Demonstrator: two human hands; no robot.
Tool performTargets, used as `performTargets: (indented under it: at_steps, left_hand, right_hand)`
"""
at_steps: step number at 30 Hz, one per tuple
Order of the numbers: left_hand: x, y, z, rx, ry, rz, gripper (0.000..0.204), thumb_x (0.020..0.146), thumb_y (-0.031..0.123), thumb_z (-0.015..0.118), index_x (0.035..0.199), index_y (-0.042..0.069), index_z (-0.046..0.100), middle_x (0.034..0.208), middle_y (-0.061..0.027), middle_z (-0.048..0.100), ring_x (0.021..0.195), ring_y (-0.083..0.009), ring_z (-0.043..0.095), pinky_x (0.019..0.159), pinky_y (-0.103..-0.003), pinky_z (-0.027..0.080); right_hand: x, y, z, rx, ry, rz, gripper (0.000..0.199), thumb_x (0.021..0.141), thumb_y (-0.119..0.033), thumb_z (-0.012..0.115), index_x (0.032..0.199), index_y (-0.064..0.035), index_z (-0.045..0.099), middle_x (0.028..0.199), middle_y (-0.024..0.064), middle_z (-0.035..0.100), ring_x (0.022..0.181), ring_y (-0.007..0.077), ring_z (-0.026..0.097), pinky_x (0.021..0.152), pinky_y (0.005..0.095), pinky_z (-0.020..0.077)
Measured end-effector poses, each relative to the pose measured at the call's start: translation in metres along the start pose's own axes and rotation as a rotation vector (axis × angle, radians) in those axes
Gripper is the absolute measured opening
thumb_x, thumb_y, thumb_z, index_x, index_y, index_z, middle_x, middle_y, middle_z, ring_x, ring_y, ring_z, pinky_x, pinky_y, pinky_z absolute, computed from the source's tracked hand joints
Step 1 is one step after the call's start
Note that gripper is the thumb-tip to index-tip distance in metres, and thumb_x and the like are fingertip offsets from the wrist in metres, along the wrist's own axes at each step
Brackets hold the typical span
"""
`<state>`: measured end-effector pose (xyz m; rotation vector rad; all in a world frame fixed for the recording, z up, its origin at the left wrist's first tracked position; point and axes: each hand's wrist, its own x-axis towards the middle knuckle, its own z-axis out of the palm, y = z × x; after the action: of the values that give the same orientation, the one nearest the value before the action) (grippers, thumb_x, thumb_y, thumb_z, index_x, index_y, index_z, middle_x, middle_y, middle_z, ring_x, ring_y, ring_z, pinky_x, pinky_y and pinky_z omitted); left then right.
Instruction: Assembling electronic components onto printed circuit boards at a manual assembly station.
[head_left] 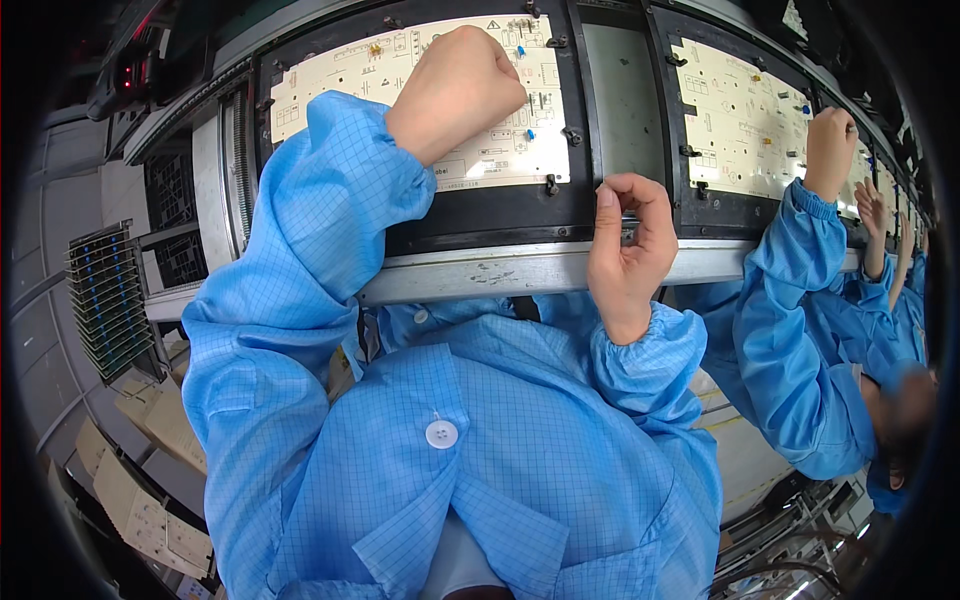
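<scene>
My left hand point(460, 92) is closed above a cream printed circuit board point(460, 172), its back turned up. The fingertips are hidden, so whatever they hold or touch does not show. Blue components point(531, 134) and a yellow one point(376, 50) stand on that board, which sits in a black carrier frame point(480, 229) with small dark clips around it. Beside the frame's right edge, my right hand point(636, 250) has its thumb and forefinger pinched together. Anything between those tips is too small to make out.
A metal rail point(490, 277) runs along the near side. To the right lies a second framed circuit board point(735, 150), with a co-worker's hand point(832, 150) over its far side. A rack of stacked boards point(105, 300) stands at left, above cardboard pieces point(160, 430).
</scene>
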<state>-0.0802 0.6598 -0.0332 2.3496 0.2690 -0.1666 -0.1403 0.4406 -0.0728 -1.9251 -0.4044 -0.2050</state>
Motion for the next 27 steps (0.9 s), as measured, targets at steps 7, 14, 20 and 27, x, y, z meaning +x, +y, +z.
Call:
performTargets:
  at_steps: [7,14,20,27]
  left_hand:
    - [-0.007,0.008,0.002,-0.042,0.017,-0.012,0.015,0.068,0.005,0.063,0.076,-0.006,0.07,0.071,-0.0266,0.064,0.069,-0.0378,0.067,0.071,-0.043,0.054]
    - [-0.008,0.004,0.004,-0.022,0.041,0.122,0.015,0.073,0.004,0.061,0.08,-0.006,0.069,0.074,-0.0288,0.063,0.074,-0.04,0.067,0.073,-0.044,0.052]
    - [0.004,-0.019,-0.049,0.038,0.241,0.193,0.018,0.085,0.01,0.063,0.097,-0.002,0.07,0.087,-0.0226,0.069,0.081,-0.038,0.068,0.076,-0.044,0.052]
    - [-0.008,-0.041,-0.037,0.359,0.106,0.226,0.034,0.074,0.018,0.079,0.104,0.009,0.067,0.109,-0.0131,0.053,0.112,-0.034,0.038,0.097,-0.039,0.041]
  right_hand:
    - [-0.001,0.0,0.001,0.01,0.004,0.002,0.008,0.094,-0.001,0.06,0.102,0.0003,0.059,0.088,0.0034,0.059,0.077,0.0089,0.054,0.07,0.0204,0.0445]
    - [0.0,-0.003,0.0,0.029,0.009,0.014,0.008,0.094,-0.001,0.06,0.102,0.0003,0.059,0.091,0.0041,0.06,0.078,0.0091,0.055,0.071,0.0207,0.045]
    - [0.022,-0.017,0.0,0.011,-0.004,0.023,0.008,0.092,-0.001,0.062,0.1,0.0001,0.062,0.086,0.0042,0.06,0.078,0.0113,0.056,0.071,0.0231,0.0458]
    - [0.099,-0.023,0.046,-0.396,-0.269,-0.452,0.019,0.078,-0.007,0.074,0.096,-0.0049,0.069,0.089,0.0061,0.065,0.089,0.0269,0.053,0.08,0.0347,0.0461]
